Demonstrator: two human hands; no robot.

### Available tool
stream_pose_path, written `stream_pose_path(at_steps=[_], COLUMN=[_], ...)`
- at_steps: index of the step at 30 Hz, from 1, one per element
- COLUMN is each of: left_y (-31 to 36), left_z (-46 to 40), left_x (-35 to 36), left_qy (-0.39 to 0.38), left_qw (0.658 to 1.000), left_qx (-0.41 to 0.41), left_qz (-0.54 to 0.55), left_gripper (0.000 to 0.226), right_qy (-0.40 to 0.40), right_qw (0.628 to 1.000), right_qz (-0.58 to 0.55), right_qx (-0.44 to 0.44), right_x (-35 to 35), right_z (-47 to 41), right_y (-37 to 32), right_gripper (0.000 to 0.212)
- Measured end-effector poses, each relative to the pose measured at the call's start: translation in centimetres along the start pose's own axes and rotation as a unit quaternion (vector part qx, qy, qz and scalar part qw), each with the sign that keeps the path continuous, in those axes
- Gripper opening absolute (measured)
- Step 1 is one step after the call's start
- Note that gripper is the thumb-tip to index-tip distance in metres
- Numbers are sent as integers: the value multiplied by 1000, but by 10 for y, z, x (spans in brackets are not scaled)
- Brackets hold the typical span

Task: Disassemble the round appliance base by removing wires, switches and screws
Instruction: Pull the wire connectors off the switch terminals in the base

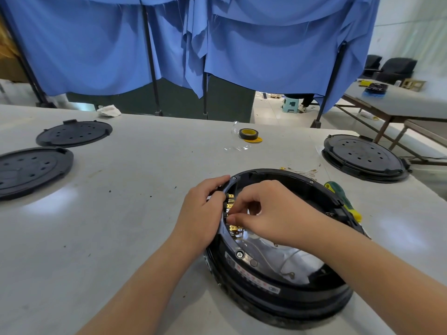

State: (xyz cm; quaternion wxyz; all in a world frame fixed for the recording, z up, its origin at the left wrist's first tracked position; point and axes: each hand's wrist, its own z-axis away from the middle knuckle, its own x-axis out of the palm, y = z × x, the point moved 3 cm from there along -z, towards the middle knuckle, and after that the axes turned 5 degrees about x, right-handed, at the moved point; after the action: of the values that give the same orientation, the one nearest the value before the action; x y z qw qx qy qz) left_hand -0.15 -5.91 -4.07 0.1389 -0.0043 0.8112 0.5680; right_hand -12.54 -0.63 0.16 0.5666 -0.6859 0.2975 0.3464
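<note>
**Workshop surroundings**

A pale grey worktable (125,213) fills the foreground, glossy with reflected overhead light. Behind it, blue cloth (242,44) hangs from dark upright poles (151,56). Beyond, at right: a second long table (399,105), two black chairs (396,68), a white wall (411,25), and a light green stool (290,105) on pale floor tiles (268,110).

Both bare forearms reach forward from the lower edge, converging toward the middle; the left hand (204,213) lies palm down with fingers curled over a rim (thumb side hidden beneath the palm), wrist nearly straight; the right hand (263,211) crosses in from the right, wrist bent slightly, fingertips (233,217) bunched in a pinching grip just beside the left fingers.
</note>
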Motion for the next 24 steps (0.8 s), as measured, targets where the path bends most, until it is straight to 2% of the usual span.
stream_pose_path(at_steps=[17,24], left_y=[-2,-3], left_z=[-1,0], left_x=[1,0], left_qy=[-1,-3], left_qw=[1000,1000], left_qx=[5,6], left_qz=[10,2], left_gripper=[42,42], right_qy=[2,5], right_qw=[1000,1000], right_qz=[1,10], right_qx=[-2,4], right_x=[-2,-2], right_z=[1,1], right_y=[-4,-5], right_gripper=[11,18])
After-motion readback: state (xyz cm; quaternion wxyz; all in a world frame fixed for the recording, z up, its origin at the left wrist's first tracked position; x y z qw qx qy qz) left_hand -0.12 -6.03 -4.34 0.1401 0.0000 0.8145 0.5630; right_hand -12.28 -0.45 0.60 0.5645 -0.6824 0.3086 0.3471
